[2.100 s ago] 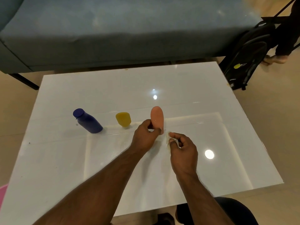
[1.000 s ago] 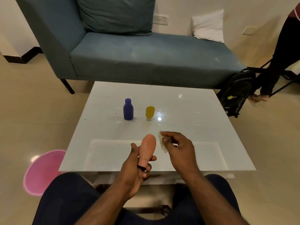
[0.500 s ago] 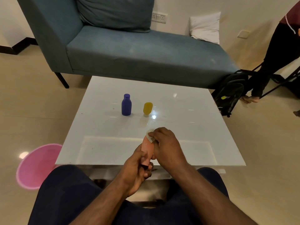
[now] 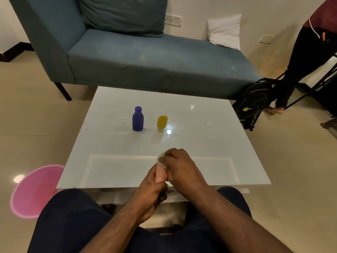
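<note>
My left hand grips the lower end of a salmon-pink squeeze bottle, held over the near edge of the white table. Most of the bottle is hidden by my hands. My right hand covers its upper part and pinches a small white cloth or wipe against it. Farther back on the table stand a blue bottle and a yellow squeeze bottle resting on its cap.
A blue-grey sofa runs behind the table. A pink basin lies on the floor at the left. A black backpack leans at the table's far right corner, and a person stands beyond it.
I lifted the pink bottle off the table and brought it toward me. My right hand moved the wipe from beside the bottle onto its upper part. The view pulled back.
</note>
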### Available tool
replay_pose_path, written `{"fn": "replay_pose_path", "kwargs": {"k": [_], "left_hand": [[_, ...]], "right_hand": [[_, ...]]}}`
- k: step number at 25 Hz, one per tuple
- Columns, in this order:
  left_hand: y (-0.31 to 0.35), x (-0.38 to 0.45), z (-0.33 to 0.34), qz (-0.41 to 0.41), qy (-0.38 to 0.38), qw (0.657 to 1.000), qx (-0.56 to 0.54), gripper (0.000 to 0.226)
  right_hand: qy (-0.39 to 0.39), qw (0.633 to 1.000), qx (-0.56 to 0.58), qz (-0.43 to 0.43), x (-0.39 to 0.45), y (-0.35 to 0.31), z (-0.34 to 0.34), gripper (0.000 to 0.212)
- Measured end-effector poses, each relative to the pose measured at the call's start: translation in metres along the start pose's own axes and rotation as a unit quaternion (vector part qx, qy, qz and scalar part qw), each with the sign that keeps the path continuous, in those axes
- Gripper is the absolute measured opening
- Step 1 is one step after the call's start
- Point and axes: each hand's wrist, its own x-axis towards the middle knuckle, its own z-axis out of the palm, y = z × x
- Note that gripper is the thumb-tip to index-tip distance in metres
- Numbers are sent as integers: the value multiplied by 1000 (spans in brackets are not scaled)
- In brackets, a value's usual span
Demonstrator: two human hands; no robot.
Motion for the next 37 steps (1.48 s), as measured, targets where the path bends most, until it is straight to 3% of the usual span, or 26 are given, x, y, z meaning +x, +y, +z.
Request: {"fn": "replay_pose_path", "kwargs": {"k": [3,7,11,16,20,24,28,34,37], "left_hand": [[1,0,2,-3,-1,1000,-9,62],[3,0,-1,8,-16,999,-34,61],[2,4,-3,-4,-13,999,-41,64],[0,5,-7,4,-17,999,-40,64],[0,7,-7,-8,-8,998,-68,67],[1,5,-9,-5,-23,994,-104,62],[0,9,-10,-22,-19,991,-131,68],[1,7,-12,-32,-42,982,-180,60],[0,7,-11,-43,-42,983,-172,64]], "right_hand": [[18,999,0,35,7,-2,-1,44],[-14,999,8,-29,-3,-8,4,41],[30,995,50,78,9,2,1,36],[-5,998,57,5,-7,-6,3,35],[33,992,79,97,8,6,2,32],[23,995,93,41,-12,-4,8,32],[75,984,124,107,0,10,9,29],[50,989,134,45,-21,-4,13,27],[99,982,121,101,0,8,10,25]]}}
